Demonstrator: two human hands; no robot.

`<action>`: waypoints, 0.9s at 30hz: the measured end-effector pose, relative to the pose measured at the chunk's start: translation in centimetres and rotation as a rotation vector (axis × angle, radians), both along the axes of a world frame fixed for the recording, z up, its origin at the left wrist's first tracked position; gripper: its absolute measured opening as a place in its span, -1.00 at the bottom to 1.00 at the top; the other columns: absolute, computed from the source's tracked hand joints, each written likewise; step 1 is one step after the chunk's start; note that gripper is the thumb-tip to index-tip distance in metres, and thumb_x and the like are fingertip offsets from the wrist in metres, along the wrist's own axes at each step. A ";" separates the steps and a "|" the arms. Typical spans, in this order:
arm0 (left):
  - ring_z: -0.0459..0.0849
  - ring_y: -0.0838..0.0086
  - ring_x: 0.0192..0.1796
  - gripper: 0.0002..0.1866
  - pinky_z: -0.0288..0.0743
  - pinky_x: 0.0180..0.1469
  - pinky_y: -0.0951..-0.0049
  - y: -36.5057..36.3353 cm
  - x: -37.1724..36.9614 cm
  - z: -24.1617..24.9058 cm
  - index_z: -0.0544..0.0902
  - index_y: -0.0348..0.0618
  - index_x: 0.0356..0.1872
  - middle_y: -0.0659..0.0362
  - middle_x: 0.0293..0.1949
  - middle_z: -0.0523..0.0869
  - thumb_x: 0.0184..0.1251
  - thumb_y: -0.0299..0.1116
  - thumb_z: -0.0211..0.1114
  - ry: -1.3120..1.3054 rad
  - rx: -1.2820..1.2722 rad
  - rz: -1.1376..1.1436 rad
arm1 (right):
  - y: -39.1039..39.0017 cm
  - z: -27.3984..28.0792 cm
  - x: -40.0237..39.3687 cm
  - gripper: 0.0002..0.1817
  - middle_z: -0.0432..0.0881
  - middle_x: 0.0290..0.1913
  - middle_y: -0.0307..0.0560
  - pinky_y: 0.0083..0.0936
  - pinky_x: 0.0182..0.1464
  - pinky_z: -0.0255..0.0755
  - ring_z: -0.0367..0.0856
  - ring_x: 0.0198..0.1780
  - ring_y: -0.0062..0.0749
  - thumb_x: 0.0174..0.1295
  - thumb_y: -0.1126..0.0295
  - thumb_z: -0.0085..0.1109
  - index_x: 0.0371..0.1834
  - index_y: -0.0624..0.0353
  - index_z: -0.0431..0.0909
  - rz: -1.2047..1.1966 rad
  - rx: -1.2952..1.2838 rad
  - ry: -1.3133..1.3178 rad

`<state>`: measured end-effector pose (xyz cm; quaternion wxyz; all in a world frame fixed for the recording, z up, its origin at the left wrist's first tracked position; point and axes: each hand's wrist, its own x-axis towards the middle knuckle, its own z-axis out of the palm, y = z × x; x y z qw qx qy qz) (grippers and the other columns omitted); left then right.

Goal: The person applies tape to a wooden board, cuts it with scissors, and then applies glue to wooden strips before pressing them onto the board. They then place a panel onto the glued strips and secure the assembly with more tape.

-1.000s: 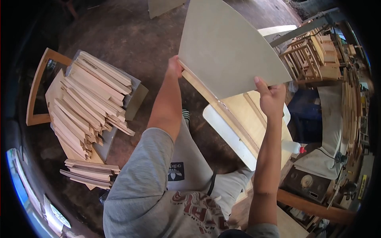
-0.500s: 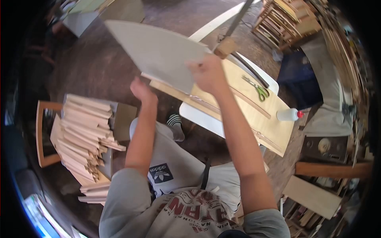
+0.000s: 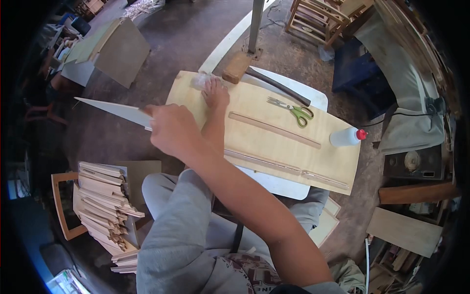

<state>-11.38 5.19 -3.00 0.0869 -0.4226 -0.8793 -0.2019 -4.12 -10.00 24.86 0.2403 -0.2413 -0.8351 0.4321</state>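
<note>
A thin white panel [image 3: 115, 111] extends out to the left from my right hand [image 3: 174, 130], whose fingers are closed around its near end. My left hand [image 3: 215, 94] reaches across behind my right forearm onto the pale plywood board [image 3: 188, 95]. Its fingers are stretched out at a crumpled, clear plastic-like wad [image 3: 201, 80] near the board's far left end. On the board lie a wooden strip [image 3: 274, 130], green-handled scissors [image 3: 298, 114] and a wooden mallet [image 3: 236, 67] with a dark handle. A white bottle with a red cap [image 3: 345, 137] lies at the right end.
The board lies across a white support [image 3: 274, 182] by my knees. Cut wood pieces [image 3: 103, 201] are piled at lower left, beside a wooden frame [image 3: 58, 206]. A metal post [image 3: 255, 27] stands beyond the mallet. A speaker-like box [image 3: 411, 161] and more timber line the right side.
My right hand has swung the white panel left, off the board. My left hand has moved from the panel's near edge up and right to the plastic wad.
</note>
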 end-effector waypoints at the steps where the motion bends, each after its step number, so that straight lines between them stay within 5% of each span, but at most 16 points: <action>1: 0.56 0.19 0.28 -0.51 0.40 0.31 0.03 -0.4 -1.1 -0.3 0.61 -0.11 0.29 0.16 0.30 0.62 0.32 -0.31 0.31 -0.084 -0.198 -0.096 | 0.2 0.3 0.0 -0.71 0.72 -0.36 0.19 -0.01 -0.10 0.56 0.72 -0.21 0.15 0.09 0.47 0.22 -0.09 0.20 0.68 0.019 -0.013 -0.009; 4: 0.65 0.18 0.05 -0.59 0.53 0.11 0.15 -1.4 -2.0 -1.1 0.69 -0.06 0.17 0.26 0.06 0.74 0.31 -0.27 0.35 -0.269 0.083 -0.036 | 0.5 -0.3 -0.3 -0.70 0.73 -0.39 0.14 -0.07 -0.16 0.60 0.74 -0.27 0.09 -0.01 0.52 0.26 -0.15 0.14 0.72 0.016 -0.006 0.036; 10: 0.69 0.07 -0.04 -0.83 0.55 0.02 0.09 -1.1 -2.7 -1.7 0.72 -0.03 -0.23 0.11 -0.11 0.78 0.24 -0.23 0.42 -0.230 0.288 0.102 | 0.7 -0.8 -0.8 -0.78 0.71 -0.43 0.17 -0.06 -0.19 0.57 0.72 -0.29 0.12 0.02 0.51 0.25 -0.22 0.18 0.69 0.004 -0.001 0.055; 16: 0.75 0.00 -0.03 -0.81 0.58 0.02 0.03 -3.0 -0.9 2.0 0.74 0.04 -0.15 0.00 -0.16 0.81 0.24 -0.25 0.32 -0.344 -0.158 0.042 | 0.0 -0.4 -0.4 -0.81 0.70 -0.43 0.19 -0.03 -0.19 0.54 0.71 -0.28 0.15 0.08 0.48 0.25 -0.22 0.19 0.68 -0.017 -0.015 0.038; 22: 0.77 -0.01 -0.08 -0.75 0.57 0.01 -0.01 -3.5 -2.1 2.7 0.73 -0.03 -0.27 -0.03 -0.22 0.81 0.38 -0.14 0.18 -0.262 -0.300 -0.151 | 0.0 -0.1 -0.5 -0.80 0.71 -0.41 0.19 -0.02 -0.17 0.55 0.72 -0.27 0.15 0.11 0.47 0.25 -0.18 0.16 0.70 -0.027 -0.023 0.019; 27: 0.72 0.04 0.07 -0.73 0.51 0.13 0.02 -2.9 -1.2 1.4 0.72 0.01 -0.04 0.03 -0.07 0.79 0.36 -0.22 0.17 -0.205 -0.345 -0.207 | 0.3 -0.2 -0.6 -0.68 0.73 -0.36 0.19 -0.06 -0.11 0.58 0.74 -0.22 0.13 0.12 0.46 0.25 -0.03 0.10 0.74 -0.052 -0.036 0.018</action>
